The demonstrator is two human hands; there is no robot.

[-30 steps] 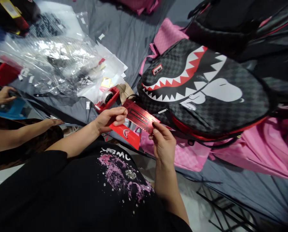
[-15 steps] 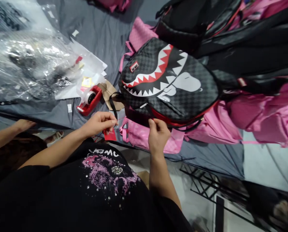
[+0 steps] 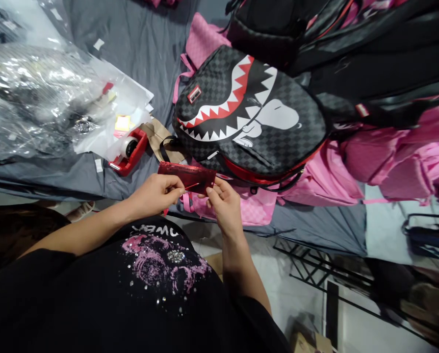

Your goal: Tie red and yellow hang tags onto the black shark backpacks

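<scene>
My left hand point(image 3: 165, 191) is pinched on a thin red string point(image 3: 193, 186) that crosses the front of a shiny dark red card point(image 3: 184, 172). At the card's right end, my right hand point(image 3: 223, 198) grips it near the lower corner between thumb and fingers. Just beyond both hands lies a grey-and-black checked backpack point(image 3: 296, 142) with a printed red and white toothed mouth and a white cartoon figure. Pink checked fabric point(image 3: 256, 208) sticks out beneath the backpack on the near side. Any print on the card is too blurred to read.
A red tape dispenser point(image 3: 136, 156) sits left of the backpack beside brown paper point(image 3: 160, 137). Clear plastic bags point(image 3: 38, 103) cover the left of the grey-clothed table point(image 3: 138, 44). Black bags point(image 3: 381, 68) and pink bags point(image 3: 374, 162) pile up at right. A black metal frame point(image 3: 315, 267) stands below.
The red card has come up from below my left hand and now spans between both hands. My right hand has moved left, off the backpack's edge, onto the card. Another person's arm at left has gone.
</scene>
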